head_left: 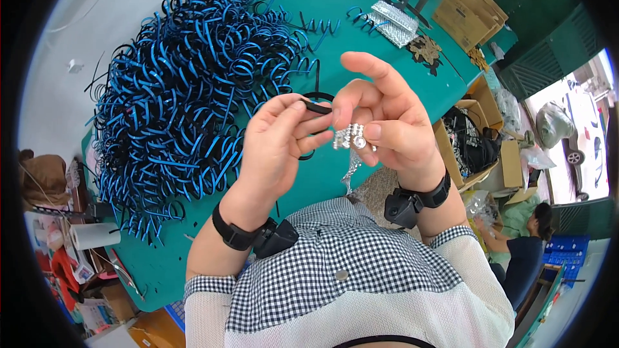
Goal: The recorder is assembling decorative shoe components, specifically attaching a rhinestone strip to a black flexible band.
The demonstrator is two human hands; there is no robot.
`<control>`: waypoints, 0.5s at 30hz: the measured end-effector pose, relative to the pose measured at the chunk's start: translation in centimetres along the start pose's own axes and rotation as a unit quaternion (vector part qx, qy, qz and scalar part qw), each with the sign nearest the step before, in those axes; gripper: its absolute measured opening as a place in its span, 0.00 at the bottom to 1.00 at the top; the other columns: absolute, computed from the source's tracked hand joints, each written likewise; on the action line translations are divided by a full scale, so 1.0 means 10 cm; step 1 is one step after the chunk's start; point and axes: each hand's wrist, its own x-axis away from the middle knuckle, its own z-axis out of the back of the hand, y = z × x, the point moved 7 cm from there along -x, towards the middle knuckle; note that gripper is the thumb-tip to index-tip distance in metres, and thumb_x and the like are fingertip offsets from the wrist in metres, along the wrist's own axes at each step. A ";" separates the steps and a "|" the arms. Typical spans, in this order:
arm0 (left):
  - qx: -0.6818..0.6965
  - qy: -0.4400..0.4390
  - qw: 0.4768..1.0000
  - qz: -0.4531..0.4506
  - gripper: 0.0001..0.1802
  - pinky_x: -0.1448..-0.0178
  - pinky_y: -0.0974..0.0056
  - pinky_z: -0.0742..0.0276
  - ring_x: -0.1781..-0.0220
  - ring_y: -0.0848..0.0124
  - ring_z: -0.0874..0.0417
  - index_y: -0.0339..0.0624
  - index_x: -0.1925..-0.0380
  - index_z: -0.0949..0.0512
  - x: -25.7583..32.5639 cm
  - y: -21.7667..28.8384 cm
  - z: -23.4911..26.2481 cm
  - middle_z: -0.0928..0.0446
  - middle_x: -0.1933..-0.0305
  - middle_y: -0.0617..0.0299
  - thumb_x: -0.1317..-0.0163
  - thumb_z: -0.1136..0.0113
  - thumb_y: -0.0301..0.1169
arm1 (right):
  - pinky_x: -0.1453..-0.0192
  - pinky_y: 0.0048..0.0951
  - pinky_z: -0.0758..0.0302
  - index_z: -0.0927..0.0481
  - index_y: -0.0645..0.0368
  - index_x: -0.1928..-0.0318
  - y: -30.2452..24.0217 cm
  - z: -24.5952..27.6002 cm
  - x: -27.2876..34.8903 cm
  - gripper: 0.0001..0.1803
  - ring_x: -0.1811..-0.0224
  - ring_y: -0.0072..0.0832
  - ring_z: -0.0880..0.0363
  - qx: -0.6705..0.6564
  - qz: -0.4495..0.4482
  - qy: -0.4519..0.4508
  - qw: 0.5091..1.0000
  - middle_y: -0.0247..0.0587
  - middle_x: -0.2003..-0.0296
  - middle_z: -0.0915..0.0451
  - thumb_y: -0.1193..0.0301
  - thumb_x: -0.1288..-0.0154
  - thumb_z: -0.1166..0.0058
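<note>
Close together above the green table [316,183], both my hands work on a black strip. Thumb and fingers of my left hand [274,138] pinch the strip [316,107], and its other end curls behind the fingers. My right hand [403,113] grips a silver rhinestone trim [354,135] between thumb and fingers, its index finger raised. The right fingers also reach the strip's end; whether they pinch it I cannot tell. A length of the trim dangles toward my lap. To the left rises a large heap of blue-and-black curled strips [200,84].
Silver-wrapped packs [394,24] and brown scraps [425,51] lie at the table's far right, near a cardboard box [469,18]. An open carton [471,129] of black material stands right of my arm. Another person [523,251] sits at lower right. A white roll [95,235] is at left.
</note>
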 end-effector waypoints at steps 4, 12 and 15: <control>0.021 -0.031 0.998 0.046 0.07 0.59 0.63 0.19 0.61 0.66 0.19 0.37 0.61 0.32 0.00 -0.07 0.01 0.24 0.63 0.54 0.35 0.55 0.28 | 0.76 0.14 0.33 0.44 0.61 0.37 0.04 -0.09 -0.18 0.33 0.75 0.14 0.31 0.095 -0.028 -0.002 0.995 0.40 0.60 0.25 0.82 0.48 0.60; 0.044 -0.015 0.999 -0.028 0.06 0.57 0.66 0.20 0.62 0.70 0.19 0.36 0.63 0.31 0.08 0.21 0.11 0.24 0.64 0.57 0.35 0.54 0.28 | 0.76 0.12 0.37 0.34 0.61 0.44 0.11 -0.14 -0.07 0.28 0.76 0.09 0.31 0.317 -0.084 0.094 0.940 0.35 0.61 0.27 0.85 0.49 0.61; 0.034 -0.007 0.999 -0.025 0.06 0.57 0.66 0.20 0.62 0.70 0.19 0.36 0.62 0.31 0.09 0.27 0.11 0.24 0.65 0.57 0.35 0.55 0.27 | 0.77 0.12 0.38 0.27 0.63 0.52 0.16 -0.11 -0.03 0.16 0.78 0.08 0.34 0.300 -0.060 0.173 0.936 0.33 0.64 0.28 0.81 0.43 0.51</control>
